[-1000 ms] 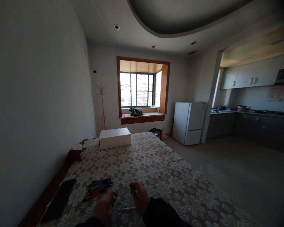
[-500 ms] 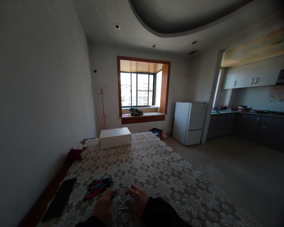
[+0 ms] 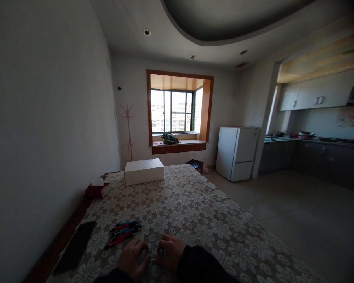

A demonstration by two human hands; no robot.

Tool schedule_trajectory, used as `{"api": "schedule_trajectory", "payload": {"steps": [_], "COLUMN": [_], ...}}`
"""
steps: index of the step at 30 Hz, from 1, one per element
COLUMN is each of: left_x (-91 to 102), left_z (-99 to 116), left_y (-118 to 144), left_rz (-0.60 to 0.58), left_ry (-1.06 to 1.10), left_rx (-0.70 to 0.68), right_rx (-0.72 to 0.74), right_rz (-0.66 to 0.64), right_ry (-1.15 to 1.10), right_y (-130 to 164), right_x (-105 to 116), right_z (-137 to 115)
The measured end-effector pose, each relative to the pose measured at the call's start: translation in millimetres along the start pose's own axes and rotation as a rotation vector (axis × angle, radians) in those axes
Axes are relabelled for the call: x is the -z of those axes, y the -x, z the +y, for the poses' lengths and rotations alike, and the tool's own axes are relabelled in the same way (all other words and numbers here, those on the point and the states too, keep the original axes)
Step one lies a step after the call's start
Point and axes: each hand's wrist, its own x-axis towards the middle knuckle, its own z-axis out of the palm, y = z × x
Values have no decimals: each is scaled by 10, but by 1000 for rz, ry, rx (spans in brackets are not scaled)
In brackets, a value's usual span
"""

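My left hand (image 3: 134,257) is closed at the near side of the table, thumb and fingers pinched together. Facing it, my right hand (image 3: 171,251) is closed too, its fingers curled downward. A thin, pale, rod-like piece (image 3: 152,259) shows in the small gap between them, and both hands grip its ends; its kind cannot be made out. Just beyond my left hand lies a loose bunch of several pens (image 3: 124,232), red, blue and black, side by side on the flowered tablecloth (image 3: 177,218).
A dark flat pad (image 3: 76,247) lies along the table's left side. Farther off are a dark red tissue pack (image 3: 96,191) and a white box (image 3: 144,171). The wall runs close on the left. A dark stool (image 3: 195,164) and a white fridge (image 3: 236,153) stand beyond the table.
My hands have come closer together over the pale rod-like piece, and their fingers have curled in. Less of the piece shows now. The pens lie as before.
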Motion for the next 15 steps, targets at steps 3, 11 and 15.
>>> {"api": "schedule_trajectory", "payload": {"steps": [3, 11, 15], "left_x": [9, -42, -58], "left_z": [-1, -49, -51], "left_y": [-11, -21, -18], "left_rz": [-39, -15, -15], "left_ry": [-13, 35, 29], "left_rx": [-4, -48, -78], "right_rx": [27, 70, 77], "right_rz": [-21, -13, 26], "right_ry": [30, 65, 74], "right_y": [-21, -30, -17], "right_x": [-36, -91, -99], "right_z": [43, 104, 83]}}
